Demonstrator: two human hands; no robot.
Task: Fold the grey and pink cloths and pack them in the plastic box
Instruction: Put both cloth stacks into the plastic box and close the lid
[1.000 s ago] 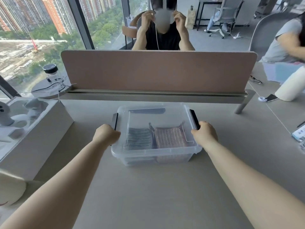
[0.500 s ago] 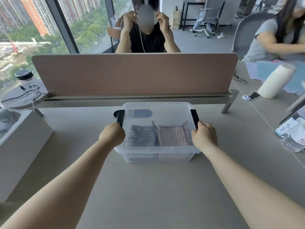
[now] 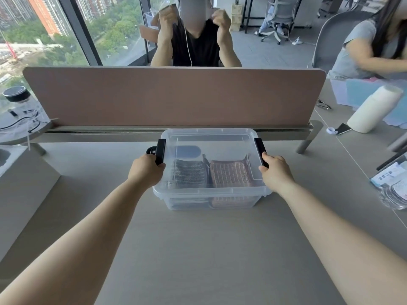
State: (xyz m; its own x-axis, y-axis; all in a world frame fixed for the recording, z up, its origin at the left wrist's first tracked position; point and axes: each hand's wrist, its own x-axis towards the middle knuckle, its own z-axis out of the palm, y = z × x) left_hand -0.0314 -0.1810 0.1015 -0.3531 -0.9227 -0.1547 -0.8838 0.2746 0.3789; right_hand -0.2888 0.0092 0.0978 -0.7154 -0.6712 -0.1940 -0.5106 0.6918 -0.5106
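left hand [image 3: 147, 170] sits at the box's nine o'clock side, fingers curled onto the left latch [image 3: 160, 150], knuckles up. moving across: the plastic box [image 3: 211, 191] stands on the desk [image 3: 198, 249] with its clear lid [image 3: 211, 137] on. through it, the grey cloth [image 3: 189, 173] lies folded in the nine o'clock half. the pink cloth [image 3: 230, 173] lies folded just beside it in the three o'clock half, both toward the six o'clock wall. over at three o'clock, right hand [image 3: 275, 172] curls against the right latch [image 3: 261, 151], thumb laid on it. my read: folding done, packing done, lid on. what's left looks like snapping both latches home; whether they're already locked, i can't tell.
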